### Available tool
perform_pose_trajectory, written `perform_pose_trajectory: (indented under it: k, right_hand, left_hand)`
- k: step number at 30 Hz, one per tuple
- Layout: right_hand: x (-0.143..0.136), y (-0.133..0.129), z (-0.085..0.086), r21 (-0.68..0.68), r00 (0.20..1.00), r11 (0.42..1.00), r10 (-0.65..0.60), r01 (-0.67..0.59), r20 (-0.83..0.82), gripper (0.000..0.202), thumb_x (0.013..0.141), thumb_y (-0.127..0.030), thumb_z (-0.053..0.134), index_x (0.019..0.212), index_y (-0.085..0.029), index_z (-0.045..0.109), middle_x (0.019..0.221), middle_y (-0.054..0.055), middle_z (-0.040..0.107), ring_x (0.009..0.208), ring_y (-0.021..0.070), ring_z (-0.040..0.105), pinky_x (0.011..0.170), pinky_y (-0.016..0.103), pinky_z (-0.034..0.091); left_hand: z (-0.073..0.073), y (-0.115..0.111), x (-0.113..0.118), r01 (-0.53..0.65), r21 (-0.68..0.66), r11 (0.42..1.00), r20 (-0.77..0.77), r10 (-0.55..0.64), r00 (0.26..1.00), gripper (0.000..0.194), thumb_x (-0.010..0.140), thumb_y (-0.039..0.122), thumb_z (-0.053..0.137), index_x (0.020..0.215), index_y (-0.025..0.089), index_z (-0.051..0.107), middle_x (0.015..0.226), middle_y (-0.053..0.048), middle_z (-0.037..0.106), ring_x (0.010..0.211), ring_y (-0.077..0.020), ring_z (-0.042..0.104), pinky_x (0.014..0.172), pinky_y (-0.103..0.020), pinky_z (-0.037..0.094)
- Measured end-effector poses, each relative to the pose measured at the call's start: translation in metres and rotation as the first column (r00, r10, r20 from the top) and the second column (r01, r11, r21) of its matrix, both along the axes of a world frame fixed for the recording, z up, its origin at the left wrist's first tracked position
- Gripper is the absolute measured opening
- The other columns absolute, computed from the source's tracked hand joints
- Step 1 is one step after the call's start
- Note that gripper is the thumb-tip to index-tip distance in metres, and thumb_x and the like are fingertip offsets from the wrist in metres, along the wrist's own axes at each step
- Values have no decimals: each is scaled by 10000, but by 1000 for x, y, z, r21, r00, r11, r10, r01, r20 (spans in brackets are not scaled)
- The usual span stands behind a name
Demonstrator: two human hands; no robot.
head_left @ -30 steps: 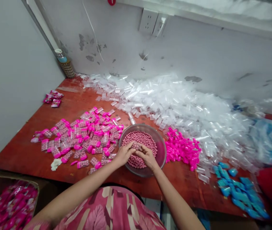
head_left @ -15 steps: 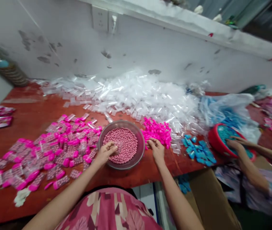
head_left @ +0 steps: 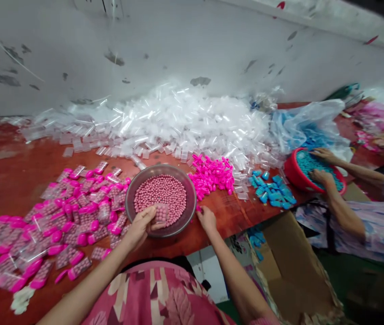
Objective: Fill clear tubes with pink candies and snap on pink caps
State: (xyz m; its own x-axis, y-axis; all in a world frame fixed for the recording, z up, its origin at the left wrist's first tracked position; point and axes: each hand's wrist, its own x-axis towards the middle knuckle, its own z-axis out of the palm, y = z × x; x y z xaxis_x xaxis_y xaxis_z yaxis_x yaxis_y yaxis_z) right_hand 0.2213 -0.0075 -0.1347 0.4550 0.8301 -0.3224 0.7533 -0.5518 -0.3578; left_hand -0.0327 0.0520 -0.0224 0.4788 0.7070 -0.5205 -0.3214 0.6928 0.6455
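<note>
My left hand pinches a small clear plastic case filled with pink beads, held over the near part of a metal bowl. Loose pink beads fill much of that bowl. Just right of the rim, my right hand is closed, with a bright pink cap at its fingertips. A heap of the same pink caps lies beyond it. To the left spreads a pile of bead-filled cases with pink caps.
Empty clear cases are heaped along the wall. On the right are blue caps and a red basin of blue-green beads, with a co-worker's hands in it. An open cardboard box stands below the table edge.
The case in my left hand now shows full of beads above the bowl. My right hand has drawn back from the cap heap toward the bowl with a pink cap. The view has shifted.
</note>
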Motion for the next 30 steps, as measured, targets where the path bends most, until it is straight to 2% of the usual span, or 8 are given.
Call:
perform_pose_trajectory:
  k: [3, 7, 11, 14, 18, 22, 26, 30]
  right_hand:
    - [19, -10, 17, 32, 999, 999, 30, -29, -13, 228, 774, -307, 426, 890, -162, 558, 773, 71, 641, 736, 188, 605, 651, 269, 419]
    - [31, -18, 61, 140, 987, 979, 158, -152, -33, 214, 760, -312, 449, 890, -173, 547, 755, 45, 630, 698, 171, 598, 624, 254, 423]
    - [11, -14, 115, 361, 905, 849, 425, -385, -35, 184, 745, -314, 498, 856, -189, 574, 742, 34, 612, 656, 156, 574, 624, 263, 427]
    - [-19, -6, 142, 493, 817, 802, 509, -337, -270, 163, 739, -294, 532, 860, -194, 576, 874, 54, 617, 760, 160, 578, 692, 277, 448]
    - [-56, 0, 147, 513, 671, 857, 413, -57, -616, 168, 735, -303, 561, 844, -176, 573, 922, 71, 617, 827, 174, 572, 708, 285, 466]
    - [-70, 1, 143, 475, 698, 879, 316, 40, -643, 205, 742, -321, 556, 876, -167, 572, 798, 46, 613, 693, 141, 556, 615, 248, 460]
    - [-74, 5, 152, 527, 757, 850, 355, -16, -549, 216, 763, -316, 530, 933, -185, 556, 838, 42, 607, 724, 143, 553, 641, 247, 457]
    - [-81, 11, 160, 566, 752, 783, 531, -259, -391, 215, 786, -297, 497, 970, -206, 562, 905, 51, 611, 817, 166, 560, 743, 286, 453]
  left_hand:
    - [5, -3, 6, -23, -36, 999, 54, 25, 998, 230, 734, 344, 561, 873, 163, 587, 784, -24, 607, 730, -137, 577, 695, -333, 511]
    - [13, -9, 15, 16, -7, 1000, 98, -16, 995, 286, 756, 367, 530, 931, 146, 581, 805, -52, 605, 726, -136, 582, 662, -294, 514]
    - [18, -15, 23, 71, 31, 997, 124, -74, 990, 341, 766, 395, 505, 971, 131, 574, 862, -86, 612, 739, -147, 595, 655, -272, 501]
    - [17, -20, 25, 98, 92, 991, 83, -106, 991, 371, 732, 383, 555, 1006, 135, 569, 889, -81, 611, 768, -152, 585, 680, -275, 486]
    - [14, -25, 24, 136, 241, 961, -45, -129, 991, 392, 670, 342, 622, 1009, 147, 591, 886, -54, 624, 748, -144, 567, 685, -255, 457]
    - [14, -26, 16, 155, 356, 922, -157, -105, 982, 367, 722, 357, 549, 1017, 144, 597, 830, -49, 639, 720, -146, 563, 671, -251, 441]
    - [15, -25, 9, 217, 504, 836, -333, -44, 942, 327, 748, 335, 510, 1007, 162, 612, 867, -48, 652, 774, -166, 569, 722, -264, 428]
    - [16, -26, 5, 260, 596, 760, -396, -4, 918, 300, 761, 300, 487, 1002, 178, 616, 904, -46, 661, 852, -184, 571, 775, -276, 417]
